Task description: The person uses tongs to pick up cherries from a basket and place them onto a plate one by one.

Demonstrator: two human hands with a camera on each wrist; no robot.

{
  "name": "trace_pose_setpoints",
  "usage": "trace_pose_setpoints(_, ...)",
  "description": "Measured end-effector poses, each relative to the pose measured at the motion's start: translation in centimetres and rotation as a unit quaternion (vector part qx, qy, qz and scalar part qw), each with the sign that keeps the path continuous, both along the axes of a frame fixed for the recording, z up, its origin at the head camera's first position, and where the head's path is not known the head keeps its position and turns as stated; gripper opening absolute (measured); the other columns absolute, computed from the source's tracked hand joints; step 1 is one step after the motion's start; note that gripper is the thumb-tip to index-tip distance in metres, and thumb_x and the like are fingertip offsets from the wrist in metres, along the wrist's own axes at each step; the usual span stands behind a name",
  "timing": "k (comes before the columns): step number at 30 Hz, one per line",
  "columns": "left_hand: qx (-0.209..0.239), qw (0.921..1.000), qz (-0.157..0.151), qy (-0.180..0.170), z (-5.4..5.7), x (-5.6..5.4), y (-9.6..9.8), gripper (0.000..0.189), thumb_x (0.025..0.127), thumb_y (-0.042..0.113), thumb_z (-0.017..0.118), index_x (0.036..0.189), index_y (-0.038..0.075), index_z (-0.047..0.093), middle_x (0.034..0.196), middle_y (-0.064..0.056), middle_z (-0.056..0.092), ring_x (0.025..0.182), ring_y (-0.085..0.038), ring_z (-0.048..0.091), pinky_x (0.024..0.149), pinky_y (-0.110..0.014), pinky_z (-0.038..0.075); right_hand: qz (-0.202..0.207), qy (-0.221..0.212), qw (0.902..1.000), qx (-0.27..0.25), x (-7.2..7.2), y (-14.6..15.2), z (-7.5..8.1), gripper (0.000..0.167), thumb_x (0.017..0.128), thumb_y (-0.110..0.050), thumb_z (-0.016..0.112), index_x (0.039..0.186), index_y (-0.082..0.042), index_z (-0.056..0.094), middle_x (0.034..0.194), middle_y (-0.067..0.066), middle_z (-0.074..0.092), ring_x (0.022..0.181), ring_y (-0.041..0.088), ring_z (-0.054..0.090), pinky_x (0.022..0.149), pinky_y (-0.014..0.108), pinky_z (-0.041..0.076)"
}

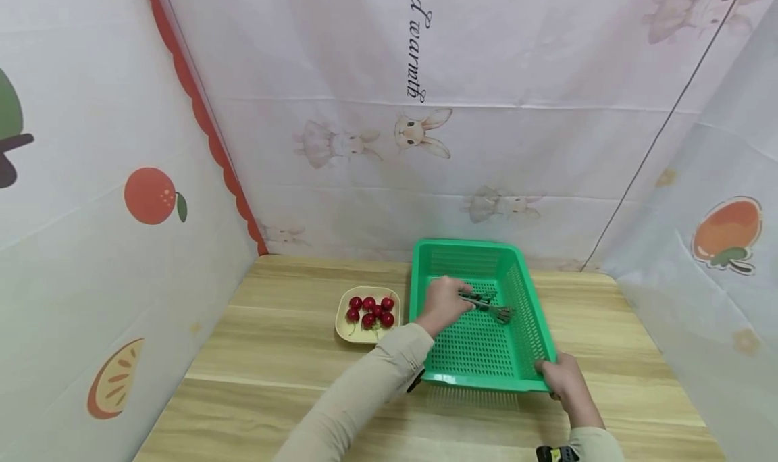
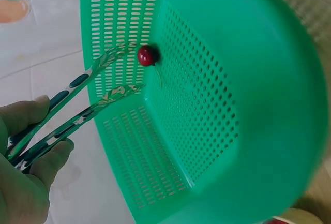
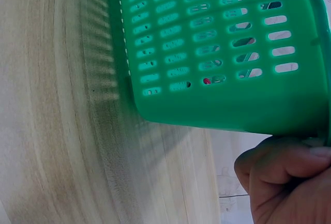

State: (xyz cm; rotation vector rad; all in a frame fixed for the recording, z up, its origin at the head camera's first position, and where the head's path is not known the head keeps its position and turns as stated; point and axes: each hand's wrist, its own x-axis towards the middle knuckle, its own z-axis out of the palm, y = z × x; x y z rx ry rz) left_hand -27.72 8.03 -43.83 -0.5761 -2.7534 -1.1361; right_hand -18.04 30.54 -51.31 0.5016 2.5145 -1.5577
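Note:
My left hand [image 1: 446, 302] reaches into the green slotted basket [image 1: 474, 383], pinching a pair of metal tongs [image 1: 484, 304] with dark handle inlays between thumb and fingers. In the left wrist view the ends of the tongs [image 2: 111, 58] are spread apart. A red cherry [image 2: 147, 55] with a thin stem lies in the basket, right by one of those ends. At the basket's near right corner my right hand [image 1: 562, 377] grips the rim, thumb on top and fingers curled beneath. Through the slots, a bit of red [image 3: 207, 80] shows in the right wrist view.
Left of the basket, a pale yellow dish [image 1: 346, 336] holds several red cherries [image 1: 369, 304] with stems. Everything stands on a wood-grain table [image 1: 267, 367]. Printed cloth walls [image 1: 365, 178] close in the back and both sides, with the basket's far rim near the back one.

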Motion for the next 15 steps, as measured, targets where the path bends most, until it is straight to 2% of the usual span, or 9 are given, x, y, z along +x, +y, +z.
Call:
trace_pose_setpoints(7, -0.001, 0.9998, 0.015, -0.009, -0.2, -0.2, 1.0, 0.020, 0.075, 0.012, 0.078, 0.094, 0.013, 0.075, 0.092, 0.003, 0.070, 0.066, -0.003, 0.061, 0.054, -0.017, 0.045, 0.000, -0.006, 1.0000, 0.001, 0.0, 0.0, 0.1, 0.045, 0.082, -0.003, 0.043, 0.123, 0.018, 0.041, 0.078, 0.017, 0.057, 0.056, 0.021, 0.049, 0.046, 0.032, 0.040)
trace_pose_setpoints(15, -0.016, 0.9994, 0.021, 0.022, -0.9, -0.3, 1.6, 0.020, 0.076, 0.010, 0.077, 0.095, 0.013, 0.075, 0.090, 0.003, 0.070, 0.069, -0.005, 0.062, 0.064, -0.021, 0.049, 0.000, -0.005, 1.0000, 0.001, 0.0, -0.1, 0.2, 0.045, 0.083, -0.003, 0.043, 0.122, 0.018, 0.041, 0.075, 0.016, 0.058, 0.054, 0.020, 0.049, 0.045, 0.032, 0.039)
